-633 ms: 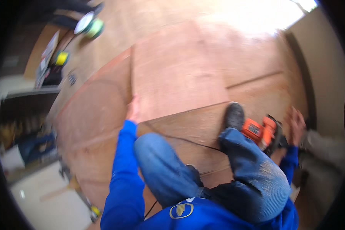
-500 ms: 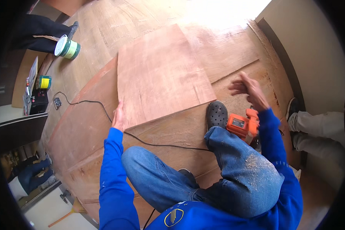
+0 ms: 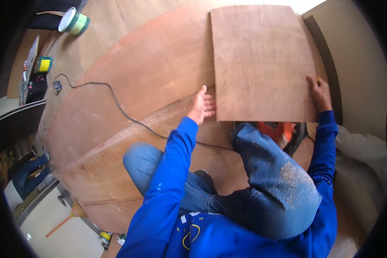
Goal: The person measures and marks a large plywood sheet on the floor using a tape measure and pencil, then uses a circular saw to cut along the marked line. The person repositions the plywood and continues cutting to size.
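A square reddish-brown plywood sheet (image 3: 262, 64) is off the floor on my right, hiding my right shoe and part of an orange power tool (image 3: 279, 131). My right hand (image 3: 320, 93) grips the sheet's right edge, thumb on the upper face and fingers mostly hidden. Beside the left edge, near its lower corner, my left hand (image 3: 202, 106) is open with fingers spread and thumb up. Its fingertips are close to that edge; whether they touch it I cannot tell.
A black cable (image 3: 129, 115) runs across the wooden floor (image 3: 155, 64). A green and white bucket (image 3: 75, 21) stands far left, with a smaller yellow-labelled tin (image 3: 44, 64) nearer. A beige wall (image 3: 357, 64) rises on the right, with another person's pale trouser legs (image 3: 359, 150) beside it.
The plywood sheet has moved from the middle to the right, over the power tool and my shoe. My right hand has taken its right edge. My left hand has let go and shifted right.
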{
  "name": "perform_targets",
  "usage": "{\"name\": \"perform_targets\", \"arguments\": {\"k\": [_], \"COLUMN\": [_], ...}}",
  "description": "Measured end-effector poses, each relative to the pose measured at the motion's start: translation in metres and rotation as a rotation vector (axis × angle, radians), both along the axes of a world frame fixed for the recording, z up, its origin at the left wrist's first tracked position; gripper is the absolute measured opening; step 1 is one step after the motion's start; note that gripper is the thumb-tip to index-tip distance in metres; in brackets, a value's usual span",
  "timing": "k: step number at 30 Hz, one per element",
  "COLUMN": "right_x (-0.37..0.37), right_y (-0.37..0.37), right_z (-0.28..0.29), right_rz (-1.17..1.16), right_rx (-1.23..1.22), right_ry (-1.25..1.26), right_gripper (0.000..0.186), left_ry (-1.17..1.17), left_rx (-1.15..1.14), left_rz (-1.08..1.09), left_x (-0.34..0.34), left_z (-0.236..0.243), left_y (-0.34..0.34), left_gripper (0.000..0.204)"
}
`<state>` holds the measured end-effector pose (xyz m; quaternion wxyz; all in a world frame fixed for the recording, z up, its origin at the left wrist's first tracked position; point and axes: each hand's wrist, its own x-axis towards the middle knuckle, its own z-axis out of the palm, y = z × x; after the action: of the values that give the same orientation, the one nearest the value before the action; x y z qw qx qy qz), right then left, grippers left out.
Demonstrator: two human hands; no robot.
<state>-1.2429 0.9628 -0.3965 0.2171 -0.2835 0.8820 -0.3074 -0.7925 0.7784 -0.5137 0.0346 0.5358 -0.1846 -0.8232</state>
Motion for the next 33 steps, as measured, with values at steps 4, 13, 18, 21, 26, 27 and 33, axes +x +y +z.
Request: {"name": "perform_targets", "arguments": {"k": [4,13,18,21,26,27,33], "right_x": [-0.018,-0.04,-0.068,-0.08,-0.074,-0.067,-0.049], "right_y": [0.027,0.073,0.099,0.121,0.158,0.161,0.164], "right_z": [0.081,0.159,0.157,0.147,0.123,0.115,0.129], "right_rz": [0.065,-0.024,-0.17,-0.279,-0.398,-0.43,-0.437], "right_rx": [-0.062,0.149,0.109,0.068,0.118,0.045,0.211], "right_ry": [0.255,0.524,0.487,0.437,0.411,0.397,0.37], "right_gripper": [0.039,0.043,0.04,0.039,0.036,0.037,0.04], "left_ry": [0.016,0.095,0.024,0.048,0.103,0.112,0.199], "left_rx": [0.078,0.235,0.235,0.157,-0.189,-0.163,-0.357], "left_rz": [0.579,0.926,0.573,0.227,-0.337,-0.391,-0.683], "left_x": [0.018,0.025,0.018,-0.011,-0.11,-0.134,-0.228], "left_z": [-0.038,-0.064,-0.064,-0.049,-0.005,0.001,-0.006], "left_y": [0.001,-0.02,-0.024,-0.035,-0.025,-0.016,0.044], "left_gripper": [0.1,0.101,0.067,0.063,0.059,0.058,0.052]}}
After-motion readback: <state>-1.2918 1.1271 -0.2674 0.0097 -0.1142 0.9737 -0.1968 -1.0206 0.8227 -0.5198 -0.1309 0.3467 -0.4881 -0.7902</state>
